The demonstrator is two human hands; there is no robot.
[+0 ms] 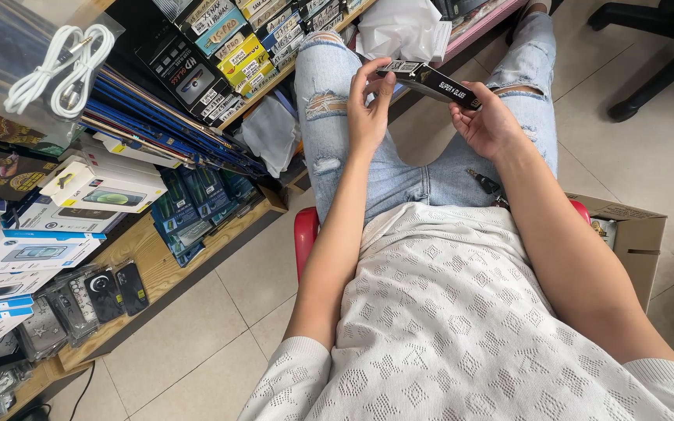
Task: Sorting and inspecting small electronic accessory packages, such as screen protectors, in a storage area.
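A flat black box (431, 80) with white lettering is held above my knees by both hands. My left hand (368, 105) pinches its left end with thumb and fingers. My right hand (487, 121) cups the right end from beneath. I sit on a red stool (304, 234), wearing ripped light jeans (329, 86) and a white knit top.
Wooden shelves (150, 265) on the left carry several boxed phone accessories, blue flat packs (189, 210) and a coiled white cable (60, 66) in a clear bag. A cardboard box (633, 234) stands at my right. A black chair base (657, 47) sits at top right on the tiled floor.
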